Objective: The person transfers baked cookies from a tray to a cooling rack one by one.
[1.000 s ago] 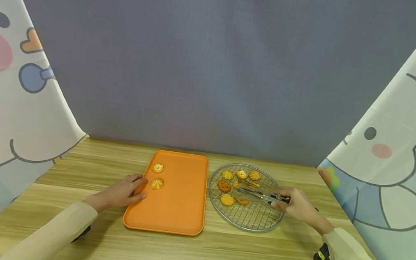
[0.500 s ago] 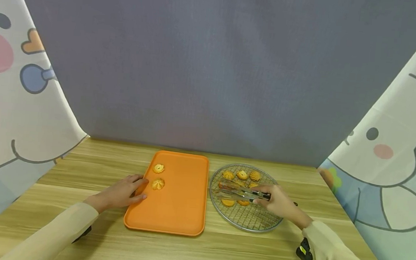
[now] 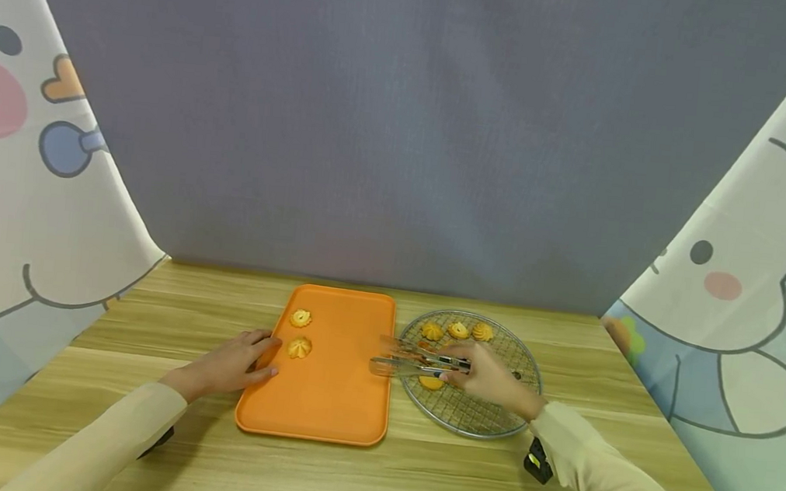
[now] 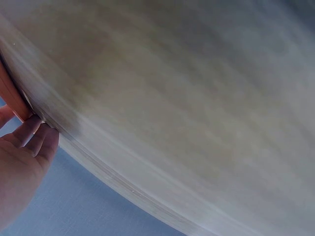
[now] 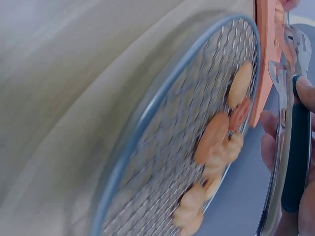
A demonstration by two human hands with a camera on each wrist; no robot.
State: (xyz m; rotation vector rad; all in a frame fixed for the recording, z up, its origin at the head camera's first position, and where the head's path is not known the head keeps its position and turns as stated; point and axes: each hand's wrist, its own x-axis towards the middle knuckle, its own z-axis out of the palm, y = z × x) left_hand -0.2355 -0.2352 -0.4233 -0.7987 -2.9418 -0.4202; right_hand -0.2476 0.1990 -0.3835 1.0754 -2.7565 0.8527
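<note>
My left hand [image 3: 231, 364] rests at the left edge of an orange tray [image 3: 344, 397], thumb and fingertips spread on its rim. Two piped cookies lie on the tray: a smaller cookie [image 3: 301, 318] behind and a fluted cookie [image 3: 299, 347] in front. My right hand [image 3: 486, 378] grips metal tongs [image 3: 410, 369] with dark handles. The tongs' tips stand apart over the tray's right edge; I cannot tell whether anything is between them. Under the right hand is a round wire rack [image 3: 483, 421] with several cookies, partly hidden by the hand and tongs.
On the rack's far side sit a swirl cookie [image 3: 482, 331] and others, with a round flat cookie [image 3: 431, 383] nearer me. The wooden table [image 3: 316, 480] ends at a grey cloth backdrop [image 3: 400, 160]. Cartoon-printed cloths flank both sides.
My right hand has carried the tongs leftward across the rack, their tips moving from above the cookies to the tray's right edge. The left hand and tray have stayed put.
</note>
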